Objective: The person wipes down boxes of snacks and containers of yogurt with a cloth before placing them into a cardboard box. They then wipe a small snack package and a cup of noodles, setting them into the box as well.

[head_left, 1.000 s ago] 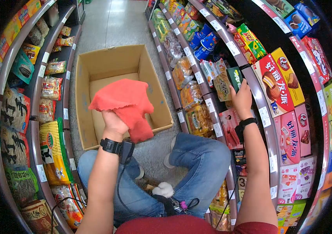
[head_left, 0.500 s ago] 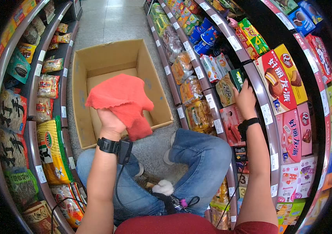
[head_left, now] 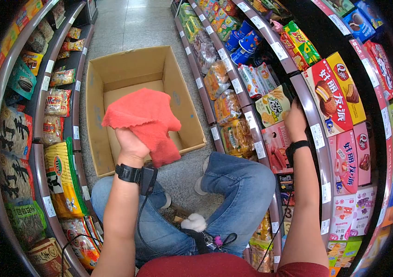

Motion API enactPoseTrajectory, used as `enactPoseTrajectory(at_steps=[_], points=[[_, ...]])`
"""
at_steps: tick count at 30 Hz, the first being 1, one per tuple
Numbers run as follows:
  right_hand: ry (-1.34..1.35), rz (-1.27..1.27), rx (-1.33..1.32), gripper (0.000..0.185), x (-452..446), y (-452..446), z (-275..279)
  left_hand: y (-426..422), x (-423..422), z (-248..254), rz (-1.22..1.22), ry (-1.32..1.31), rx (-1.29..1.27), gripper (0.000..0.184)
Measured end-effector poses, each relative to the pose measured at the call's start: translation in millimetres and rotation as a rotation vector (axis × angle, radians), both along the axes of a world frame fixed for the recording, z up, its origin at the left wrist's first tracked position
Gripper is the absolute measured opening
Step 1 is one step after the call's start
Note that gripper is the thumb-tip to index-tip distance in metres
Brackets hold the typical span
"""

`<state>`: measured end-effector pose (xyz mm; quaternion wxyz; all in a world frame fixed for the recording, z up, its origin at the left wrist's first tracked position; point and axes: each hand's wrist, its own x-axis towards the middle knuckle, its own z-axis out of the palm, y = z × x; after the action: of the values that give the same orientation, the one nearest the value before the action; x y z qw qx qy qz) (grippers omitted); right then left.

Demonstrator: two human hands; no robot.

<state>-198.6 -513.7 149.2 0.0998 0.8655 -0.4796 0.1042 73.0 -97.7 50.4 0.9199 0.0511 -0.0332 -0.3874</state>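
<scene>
A red cloth is draped over my left hand, above the near part of an open cardboard box. The cloth covers the fingers of this hand, and its loose end hangs to the right. On the right, my right hand reaches into a shelf, beside a cream-and-green snack box. Its fingertips are lost in the dark behind the box's right edge, so whether they hold anything is hidden. Just below this hand is a pink snack package.
Stocked shelves line both sides of the aisle. Red pie boxes jut out on the right, and yellow snack bags stand at the left. My bent legs lie between the shelves. Grey floor runs on beyond the box.
My right hand has gone deeper into the shelf, and its fingers have passed out of sight. The dark green packaging by it no longer shows; the cream box's front does. My left hand barely moved.
</scene>
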Motion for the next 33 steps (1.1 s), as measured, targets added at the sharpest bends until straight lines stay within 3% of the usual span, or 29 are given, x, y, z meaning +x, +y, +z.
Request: enactPoseTrajectory(at_steps=[4, 5, 6, 8, 9, 13, 14, 17, 20, 22, 26, 29, 31, 33], points=[[0.221, 0.203, -0.204, 0.059, 15, 79, 15, -1, 0, -1, -0.018, 0.008, -0.020, 0.063], [0.118, 0.314, -0.158, 0.050, 18, 101, 24, -2, -1, 2, -0.010, 0.004, -0.010, 0.063], [-0.174, 0.597, 0.031, 0.043, 19, 120, 40, -1, -2, 5, -0.002, 0.000, 0.004, 0.062], [-0.487, 0.809, 0.508, 0.043, 22, 195, 96, -1, -2, -3, 0.000, 0.036, -0.013, 0.061], [-0.594, 1.061, 0.529, 0.040, 13, 220, 114, -2, -2, -7, -0.008, 0.053, -0.017, 0.061], [-1.304, 1.666, 1.147, 0.001, -4, 307, 168, -9, -11, -14, -0.017, 0.064, 0.021, 0.058], [-1.331, 1.884, 1.199, 0.008, 3, 307, 168, -11, -14, -13, -0.014, 0.048, 0.046, 0.057], [-1.239, 1.928, 1.196, 0.013, 2, 321, 178, -12, -18, -7, -0.045, 0.027, 0.069, 0.055], [-1.382, 1.748, 1.301, 0.004, -12, 341, 167, -5, -25, -10, -0.080, 0.001, 0.061, 0.055], [-1.485, 1.756, 1.251, 0.006, -10, 352, 162, -2, -28, -16, -0.102, -0.002, 0.060, 0.056], [-1.443, 1.664, 1.325, 0.010, -28, 359, 175, -2, -28, -19, -0.099, 0.018, 0.113, 0.058], [-1.383, 1.853, 1.288, 0.011, -26, 349, 166, -6, -34, -14, -0.090, 0.041, 0.185, 0.058], [-1.407, 1.851, 1.289, 0.010, -25, 349, 166, -6, -37, -16, -0.090, 0.030, 0.192, 0.058], [-1.519, 1.645, 1.345, 0.006, -34, 365, 169, -6, -35, -22, -0.098, -0.024, 0.165, 0.058]])
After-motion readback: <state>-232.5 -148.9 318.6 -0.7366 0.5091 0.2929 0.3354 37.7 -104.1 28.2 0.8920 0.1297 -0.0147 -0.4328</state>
